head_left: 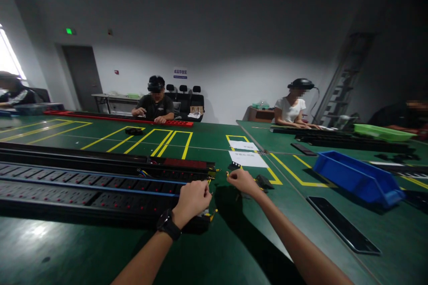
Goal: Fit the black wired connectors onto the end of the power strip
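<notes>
My left hand, with a dark watch on its wrist, is closed over the right end of long black power strips. Its fingertips are hidden, so what it pinches does not show. Rows of sockets with small red dots run along the strips, and short yellow wire ends stick out at their right end. Just right of that end, above the green table, my right hand is closed in a pinch. A tiny yellowish bit shows at its fingertips, too small to name. Beyond it lies a small black part with holes.
Small dark parts lie beside my right wrist. Further right are a blue bin, a dark phone-like slab and a green tray. White papers lie ahead. Across the table, a person works at a red rail; others sit at either side.
</notes>
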`<state>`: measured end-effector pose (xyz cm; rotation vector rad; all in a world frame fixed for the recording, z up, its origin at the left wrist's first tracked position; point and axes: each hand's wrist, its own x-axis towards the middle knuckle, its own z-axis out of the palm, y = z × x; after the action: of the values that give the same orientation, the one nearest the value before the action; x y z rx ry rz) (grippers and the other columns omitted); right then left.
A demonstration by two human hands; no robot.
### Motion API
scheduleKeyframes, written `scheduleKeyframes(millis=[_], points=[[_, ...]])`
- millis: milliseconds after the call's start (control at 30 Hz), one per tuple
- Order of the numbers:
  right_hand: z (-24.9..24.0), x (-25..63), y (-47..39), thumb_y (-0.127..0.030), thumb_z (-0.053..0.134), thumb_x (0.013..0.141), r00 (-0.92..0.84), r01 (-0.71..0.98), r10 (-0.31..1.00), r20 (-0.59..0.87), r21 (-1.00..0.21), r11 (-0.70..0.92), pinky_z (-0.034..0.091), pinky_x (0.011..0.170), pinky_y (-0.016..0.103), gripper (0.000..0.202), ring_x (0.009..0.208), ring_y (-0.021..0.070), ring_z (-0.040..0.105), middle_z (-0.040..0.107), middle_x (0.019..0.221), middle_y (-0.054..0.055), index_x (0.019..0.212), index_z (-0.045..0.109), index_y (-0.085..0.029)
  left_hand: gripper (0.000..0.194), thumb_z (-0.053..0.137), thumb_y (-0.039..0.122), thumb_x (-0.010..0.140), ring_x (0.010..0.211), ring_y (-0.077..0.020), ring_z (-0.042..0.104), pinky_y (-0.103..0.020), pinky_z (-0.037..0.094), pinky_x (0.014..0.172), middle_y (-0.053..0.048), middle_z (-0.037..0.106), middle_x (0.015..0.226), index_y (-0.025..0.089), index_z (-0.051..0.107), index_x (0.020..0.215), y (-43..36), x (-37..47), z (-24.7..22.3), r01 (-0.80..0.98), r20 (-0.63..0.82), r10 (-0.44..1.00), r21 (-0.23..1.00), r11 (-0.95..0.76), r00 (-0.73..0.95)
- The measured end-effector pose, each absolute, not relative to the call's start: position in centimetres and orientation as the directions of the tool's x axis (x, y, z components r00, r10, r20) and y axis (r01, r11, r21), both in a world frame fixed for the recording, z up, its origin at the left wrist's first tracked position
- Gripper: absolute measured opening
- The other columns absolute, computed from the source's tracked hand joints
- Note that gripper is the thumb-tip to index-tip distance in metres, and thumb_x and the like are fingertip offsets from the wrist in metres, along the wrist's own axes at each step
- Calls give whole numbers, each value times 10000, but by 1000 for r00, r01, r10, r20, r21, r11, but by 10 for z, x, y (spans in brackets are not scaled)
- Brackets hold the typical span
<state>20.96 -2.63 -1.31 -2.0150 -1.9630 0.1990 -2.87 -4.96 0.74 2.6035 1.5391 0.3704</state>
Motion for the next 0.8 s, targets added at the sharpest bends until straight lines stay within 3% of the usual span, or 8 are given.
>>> scheduleKeyframes(millis=[133,233,333,500,800], points=[[0,241,-42,-287,604,860,277,947,959,55,-184,-263,419,654,280,180,836,256,716,758,906,113,847,762,-202,193,484,298,922,894,-215,706,-290,491,757,-57,745,970,239,667,939,-50,-28,9,852,130,879,217,-477,459],[6,243,-48,-266,565,891,316,949,944,101,-20,-315,466,728,348,222,891,304,718,752,956,185,905,757,-156,195,479,299,918,884,-221,708,-300,495,753,-53,745,955,241,665,927,-49,-28,7,849,144,875,212,-484,463],[9,219,-47,-233,516,919,181,980,972,153,60,-192,469,782,354,258,910,293,710,749,928,186,891,754,-139,208,466,298,918,886,-232,714,-307,500,748,-57,748,948,240,665,924,-48,-29,5,848,166,869,196,-492,466],[4,157,-32,-301,543,954,-111,988,969,219,-82,132,456,796,279,224,968,221,675,733,1012,94,1047,724,-208,204,477,276,894,886,-240,718,-309,511,751,-59,753,940,240,674,935,-48,-28,4,854,160,875,195,-482,457],[10,114,-11,-241,606,931,-114,993,967,229,21,112,483,795,286,151,1032,254,641,684,1056,138,973,722,-155,205,480,265,887,915,-251,717,-330,528,790,-65,749,966,232,674,948,-50,-28,4,845,157,871,213,-491,466]])
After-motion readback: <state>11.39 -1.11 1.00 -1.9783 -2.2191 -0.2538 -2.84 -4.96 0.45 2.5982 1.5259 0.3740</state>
